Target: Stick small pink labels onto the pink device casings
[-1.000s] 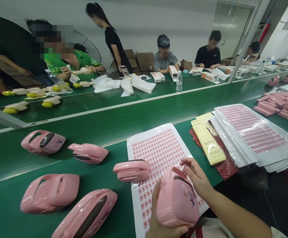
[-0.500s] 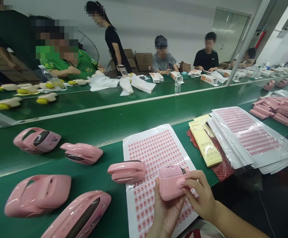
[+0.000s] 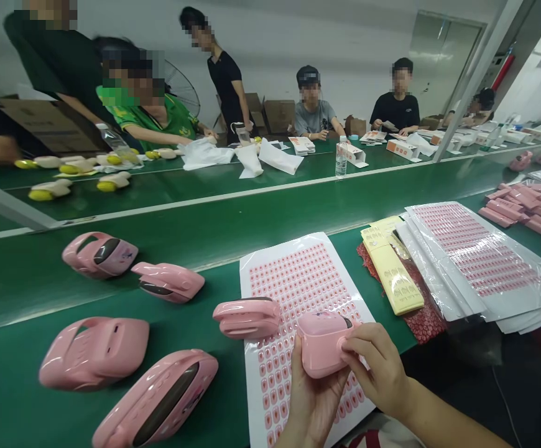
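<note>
My left hand point(image 3: 314, 398) is closed around a pink plastic device point(image 3: 323, 358) with a glossy, rounded body and a dark window at its top edge. The fingertips of my right hand point(image 3: 377, 364) are bunched against the round button on the device's right side; anything small between them is hidden. Beneath both hands lies a white sticker sheet point(image 3: 293, 264) with rows of small pink and red stickers. Another pink device point(image 3: 247, 318) rests on the sheet's left edge, apart from my hands.
Several pink devices point(image 3: 94, 353) lie on the green table to the left. At right are a yellow paper stack point(image 3: 394, 274), bagged sticker sheets point(image 3: 473, 249) and a pile of pink parts point(image 3: 527, 208). Across the green conveyor point(image 3: 181, 227), people work near a water bottle point(image 3: 341, 160).
The view has swung slightly left, so the scene sits further right. My hands keep their hold on the pink device, with the right fingertips still at its button. Across the conveyor, people have shifted their arms.
</note>
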The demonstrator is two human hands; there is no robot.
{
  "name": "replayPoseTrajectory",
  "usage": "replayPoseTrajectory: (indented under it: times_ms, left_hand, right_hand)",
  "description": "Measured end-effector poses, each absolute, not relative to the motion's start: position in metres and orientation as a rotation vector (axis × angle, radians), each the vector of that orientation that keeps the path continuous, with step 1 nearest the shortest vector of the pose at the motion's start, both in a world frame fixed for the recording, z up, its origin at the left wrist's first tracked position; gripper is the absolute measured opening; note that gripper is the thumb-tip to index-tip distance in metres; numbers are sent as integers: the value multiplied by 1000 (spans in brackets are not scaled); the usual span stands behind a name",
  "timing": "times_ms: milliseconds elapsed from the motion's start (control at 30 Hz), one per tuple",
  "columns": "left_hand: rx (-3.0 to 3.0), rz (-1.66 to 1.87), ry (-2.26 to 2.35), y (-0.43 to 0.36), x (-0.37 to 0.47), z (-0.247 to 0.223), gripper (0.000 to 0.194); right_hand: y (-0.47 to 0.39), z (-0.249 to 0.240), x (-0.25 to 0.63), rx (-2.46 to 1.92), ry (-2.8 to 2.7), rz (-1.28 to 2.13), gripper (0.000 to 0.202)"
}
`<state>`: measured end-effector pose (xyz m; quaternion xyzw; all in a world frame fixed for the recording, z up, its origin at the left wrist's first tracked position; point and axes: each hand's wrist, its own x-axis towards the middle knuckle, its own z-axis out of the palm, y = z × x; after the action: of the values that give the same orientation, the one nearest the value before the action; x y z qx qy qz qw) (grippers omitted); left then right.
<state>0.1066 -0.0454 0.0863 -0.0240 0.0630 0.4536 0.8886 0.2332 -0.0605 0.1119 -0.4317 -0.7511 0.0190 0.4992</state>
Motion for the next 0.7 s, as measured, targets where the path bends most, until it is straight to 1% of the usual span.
replayPoseTrajectory:
  times_ms: [300, 533, 700]
  left_hand:
    - [-97, 937, 159, -46, 104, 86, 46]
    - [-60, 944, 159, -46, 99, 82, 47]
    - [-75, 905, 154, -48, 95, 82, 47]
  right_hand:
    - [-61, 112, 232, -1044, -1798, 37, 32]
    - [-59, 120, 231, -1030, -1874, 33, 24]
    - [-57, 124, 234, -997, -1946, 21, 22]
